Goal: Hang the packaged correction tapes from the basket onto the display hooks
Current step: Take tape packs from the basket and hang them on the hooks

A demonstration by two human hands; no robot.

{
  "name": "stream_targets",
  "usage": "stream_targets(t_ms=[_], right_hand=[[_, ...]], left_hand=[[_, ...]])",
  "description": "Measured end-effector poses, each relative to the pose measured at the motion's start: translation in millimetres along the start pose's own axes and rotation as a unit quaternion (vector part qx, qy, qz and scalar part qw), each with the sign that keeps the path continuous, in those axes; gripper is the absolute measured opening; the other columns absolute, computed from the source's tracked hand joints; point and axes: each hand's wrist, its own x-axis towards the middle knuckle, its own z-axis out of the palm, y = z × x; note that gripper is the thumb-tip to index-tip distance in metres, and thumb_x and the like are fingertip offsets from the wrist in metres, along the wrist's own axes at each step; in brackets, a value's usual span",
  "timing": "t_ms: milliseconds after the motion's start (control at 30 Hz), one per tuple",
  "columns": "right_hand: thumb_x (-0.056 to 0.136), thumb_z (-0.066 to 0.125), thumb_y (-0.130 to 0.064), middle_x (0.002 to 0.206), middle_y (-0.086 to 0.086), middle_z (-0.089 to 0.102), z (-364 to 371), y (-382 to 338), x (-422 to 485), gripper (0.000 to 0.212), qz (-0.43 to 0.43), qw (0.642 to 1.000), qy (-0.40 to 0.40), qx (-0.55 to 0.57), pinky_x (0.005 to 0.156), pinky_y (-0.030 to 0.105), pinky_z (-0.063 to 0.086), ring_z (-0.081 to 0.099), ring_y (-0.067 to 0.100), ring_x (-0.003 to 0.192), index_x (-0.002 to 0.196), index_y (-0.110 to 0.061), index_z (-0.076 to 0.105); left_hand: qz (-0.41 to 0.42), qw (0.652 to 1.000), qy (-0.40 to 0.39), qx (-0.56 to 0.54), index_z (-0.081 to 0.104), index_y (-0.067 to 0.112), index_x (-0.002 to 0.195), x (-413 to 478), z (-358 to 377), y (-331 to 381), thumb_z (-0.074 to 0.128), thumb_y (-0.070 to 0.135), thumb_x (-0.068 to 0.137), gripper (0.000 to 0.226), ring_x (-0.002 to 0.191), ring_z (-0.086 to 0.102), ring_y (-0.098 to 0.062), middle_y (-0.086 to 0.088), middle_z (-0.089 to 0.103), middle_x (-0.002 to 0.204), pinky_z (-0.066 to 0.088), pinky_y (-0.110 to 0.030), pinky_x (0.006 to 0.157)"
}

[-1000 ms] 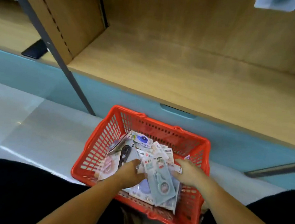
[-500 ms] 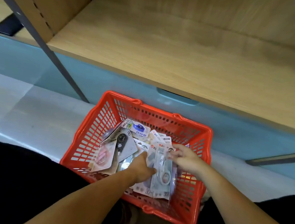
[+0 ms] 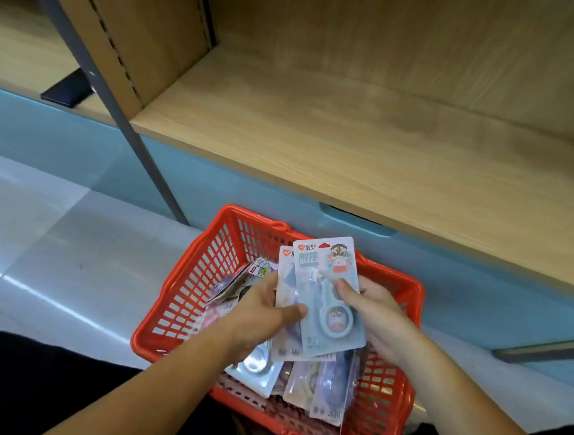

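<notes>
Obs.: you are holding two packaged correction tapes upright over the red basket (image 3: pixel 201 279), printed faces toward you. The front pack (image 3: pixel 323 302) is showing a pale blue-green card. It has a red heart logo and characters at top left, a cartoon figure in a black hat at top right, and "30" near the bottom edge. Its clear blister is housing a light blue dispenser whose round lower end is carrying a small cartoon face. The second pack (image 3: pixel 288 275) is sitting directly behind it, offset to the left, so only a pale strip and part of the same red logo are showing.

Hands: your left hand (image 3: pixel 257 313) is gripping the pair at the lower left, thumb lying across the front, fingers behind. Your right hand (image 3: pixel 377 313) is pinching the right side, thumb pressing on the blister, fingers hidden behind the card.

Setting: the basket is sitting on the pale floor (image 3: pixel 53 250) below the wooden shelf (image 3: pixel 353 136). Loose packs (image 3: pixel 328 395) are lying flat and overlapping inside it, beneath your hands.

Change vs. half a second ago: the front pack was lying low among the others in the basket. It is now standing raised, its top edge reaching past the far rim. Both hands are riding higher than before. The basket is staying in the same spot.
</notes>
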Motion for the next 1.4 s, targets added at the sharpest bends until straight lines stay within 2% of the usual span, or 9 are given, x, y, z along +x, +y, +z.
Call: stream_targets(t_ms=[133, 300, 400, 500, 567, 767, 933, 1300, 1400], right_hand=[[0.102, 0.055, -0.006, 0.116, 0.023, 0.075, -1.9, -28.0, -7.1, 0.021, -0.026, 0.996, 0.048, 0.071, 0.090, 0.047, 0.056, 0.074, 0.034, 0.097, 0.116, -0.005, 0.071], [0.094, 0.052, -0.007, 0.119, 0.024, 0.072, -9.7, -53.9, -29.5, 0.036, -0.038, 0.980, 0.079, 0.179, 0.082, 0.044, 0.053, 0.069, 0.036, 0.094, 0.127, -0.002, 0.067], [0.082, 0.057, -0.012, 0.119, 0.023, 0.072, -6.0, -62.4, -46.3, 0.047, -0.046, 0.979, 0.072, 0.184, 0.087, 0.047, 0.053, 0.069, 0.038, 0.096, 0.126, -0.001, 0.066], [0.094, 0.055, -0.005, 0.118, 0.025, 0.073, 4.7, -68.9, -59.2, 0.034, -0.074, 0.983, 0.075, 0.152, 0.083, 0.047, 0.055, 0.071, 0.039, 0.097, 0.126, -0.001, 0.064], [0.097, 0.053, -0.001, 0.112, 0.024, 0.075, 9.6, -75.9, -69.0, 0.029, -0.101, 0.980, 0.081, 0.151, 0.078, 0.045, 0.056, 0.073, 0.036, 0.089, 0.123, -0.001, 0.064], [0.094, 0.053, 0.003, 0.095, 0.016, 0.078, 2.0, -97.7, -95.0, 0.023, -0.162, 0.950, 0.158, 0.213, 0.078, 0.044, 0.055, 0.074, 0.031, 0.074, 0.109, -0.007, 0.067], [0.094, 0.054, 0.004, 0.083, 0.011, 0.077, -4.0, -113.8, -117.2, 0.017, -0.191, 0.936, 0.183, 0.232, 0.067, 0.038, 0.054, 0.072, 0.026, 0.064, 0.096, -0.010, 0.064], [0.093, 0.061, 0.006, 0.091, 0.025, 0.076, 13.4, -142.5, -161.8, 0.012, -0.263, 0.931, 0.197, 0.160, 0.068, 0.037, 0.052, 0.069, 0.033, 0.075, 0.092, -0.006, 0.060], [0.096, 0.063, 0.002, 0.093, 0.023, 0.077, 20.4, -154.5, -177.3, 0.008, -0.299, 0.923, 0.197, 0.138, 0.069, 0.037, 0.054, 0.071, 0.031, 0.076, 0.099, -0.004, 0.060]], left_hand=[[0.033, 0.998, 0.003, -0.053, 0.060, 0.007, 0.126, -14.1, -5.2, 33.4, 0.073, -0.003, 0.090, 0.039, 0.111, 0.070, -0.048, -0.020, 0.076, 0.118, 0.052, -0.071, 0.095], [0.060, 0.996, 0.001, -0.065, 0.060, 0.009, 0.128, -25.5, -3.4, 57.0, 0.067, 0.002, 0.097, 0.032, 0.109, 0.071, -0.047, -0.018, 0.075, 0.120, 0.045, -0.083, 0.089], [0.086, 0.995, -0.013, -0.057, 0.061, 0.009, 0.128, -31.8, 7.3, 64.2, 0.066, 0.000, 0.097, 0.033, 0.108, 0.073, -0.042, -0.016, 0.076, 0.119, 0.052, -0.071, 0.093], [0.114, 0.991, -0.028, -0.064, 0.061, 0.007, 0.129, -39.7, 19.8, 73.3, 0.066, -0.004, 0.096, 0.035, 0.111, 0.073, -0.036, -0.016, 0.076, 0.120, 0.060, -0.050, 0.093], [0.132, 0.988, -0.031, -0.072, 0.062, 0.008, 0.130, -43.5, 25.2, 79.3, 0.064, -0.004, 0.097, 0.035, 0.114, 0.072, -0.035, -0.016, 0.076, 0.121, 0.058, -0.046, 0.096], [0.155, 0.983, -0.022, -0.099, 0.062, 0.010, 0.132, -54.9, 31.8, 99.2, 0.061, -0.004, 0.099, 0.036, 0.120, 0.068, -0.039, -0.017, 0.074, 0.124, 0.047, -0.062, 0.109], [0.187, 0.978, -0.032, -0.087, 0.062, 0.013, 0.135, -70.8, 40.5, 116.5, 0.061, -0.004, 0.099, 0.040, 0.120, 0.069, -0.036, -0.017, 0.074, 0.124, 0.049, -0.055, 0.109], [0.233, 0.970, -0.052, -0.055, 0.065, 0.016, 0.131, -105.7, 85.5, 157.9, 0.061, 0.001, 0.100, 0.035, 0.119, 0.070, -0.031, -0.009, 0.076, 0.124, 0.052, -0.052, 0.107], [0.222, 0.970, -0.056, -0.087, 0.071, 0.019, 0.127, -115.1, 100.2, 170.0, 0.056, 0.013, 0.106, 0.026, 0.116, 0.071, -0.037, -0.012, 0.075, 0.124, 0.049, -0.065, 0.106]])
